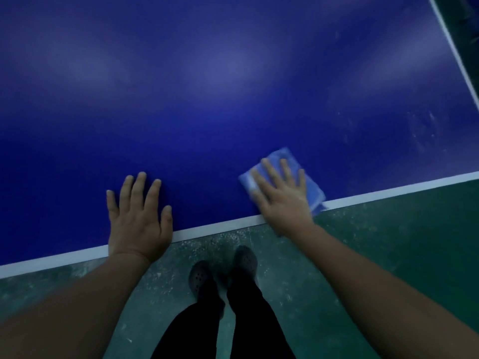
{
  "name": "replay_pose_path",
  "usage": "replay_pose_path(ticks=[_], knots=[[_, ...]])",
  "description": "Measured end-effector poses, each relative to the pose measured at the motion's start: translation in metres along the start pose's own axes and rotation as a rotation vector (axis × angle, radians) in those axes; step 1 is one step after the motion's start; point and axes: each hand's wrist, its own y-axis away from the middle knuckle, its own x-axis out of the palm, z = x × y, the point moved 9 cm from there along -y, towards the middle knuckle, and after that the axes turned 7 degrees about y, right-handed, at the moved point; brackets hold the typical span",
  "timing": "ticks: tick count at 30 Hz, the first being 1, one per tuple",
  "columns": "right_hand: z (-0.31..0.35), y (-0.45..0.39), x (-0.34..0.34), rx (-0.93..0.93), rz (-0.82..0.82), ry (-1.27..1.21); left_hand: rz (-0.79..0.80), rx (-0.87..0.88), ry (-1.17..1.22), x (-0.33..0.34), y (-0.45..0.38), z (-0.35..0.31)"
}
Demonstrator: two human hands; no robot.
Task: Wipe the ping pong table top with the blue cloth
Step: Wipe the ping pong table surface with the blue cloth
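Observation:
The dark blue ping pong table top (pixel 207 99) fills the upper part of the head view, with a white line along its near edge. A folded light blue cloth (pixel 305 174) lies flat on the table close to that edge. My right hand (pixel 282 193) presses on the cloth with straight, spread fingers and looks blurred. My left hand (pixel 138 216) rests flat on the bare table top to the left, fingers straight, holding nothing.
The table's right edge with its white line (pixel 456 53) runs down the upper right corner. Faint pale smudges (pixel 422 130) mark the surface on the right. Below the near edge is a green floor (pixel 388 242), where my feet in dark shoes (pixel 223 273) stand.

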Motion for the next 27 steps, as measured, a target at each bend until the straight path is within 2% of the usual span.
replay_pose_path(ticks=[4, 6, 7, 8, 9, 11, 12, 13, 14, 17, 18, 19, 20, 22, 27], knots=[[-0.157, 0.009, -0.013, 0.667, 0.032, -0.103, 0.004, -0.008, 0.002, 0.002, 0.000, 0.002], [-0.163, 0.009, -0.019, 0.870, -0.017, -0.194, 0.012, -0.012, 0.008, 0.001, 0.000, 0.001], [-0.141, 0.003, -0.020, 0.890, -0.033, -0.200, 0.016, -0.012, 0.011, 0.001, 0.000, 0.000], [-0.109, -0.006, -0.020, 0.823, -0.039, -0.186, 0.017, -0.011, 0.013, 0.000, 0.000, 0.000], [-0.066, -0.014, -0.018, 0.660, -0.049, -0.159, 0.017, -0.012, 0.013, -0.001, 0.000, 0.000], [0.025, -0.014, -0.008, 0.139, -0.036, -0.051, 0.012, -0.021, 0.012, -0.001, 0.000, 0.000], [0.045, -0.008, -0.002, -0.066, -0.014, 0.009, 0.010, -0.020, 0.011, -0.001, 0.000, 0.000], [0.034, -0.009, -0.003, -0.143, -0.001, 0.021, 0.008, -0.017, 0.012, -0.001, 0.000, 0.000], [-0.002, -0.016, -0.006, -0.057, -0.008, 0.006, 0.005, -0.016, 0.013, -0.001, 0.000, 0.000], [-0.148, -0.014, -0.016, 0.588, 0.045, -0.102, -0.007, -0.014, 0.009, -0.001, 0.000, -0.001], [-0.175, -0.007, -0.018, 0.731, 0.056, -0.160, -0.012, -0.015, 0.005, -0.001, 0.000, -0.001], [-0.181, -0.003, -0.020, 0.789, 0.051, -0.178, -0.018, -0.014, 0.001, -0.001, 0.000, -0.001], [-0.170, -0.007, -0.021, 0.779, 0.043, -0.164, -0.025, -0.010, -0.003, -0.001, 0.000, 0.000], [-0.114, -0.024, -0.016, 0.616, 0.048, -0.107, -0.041, -0.001, -0.009, 0.000, 0.000, 0.000], [0.075, -0.074, -0.020, -0.026, -0.004, -0.006, -0.114, -0.028, 0.026, -0.004, 0.001, 0.004]])
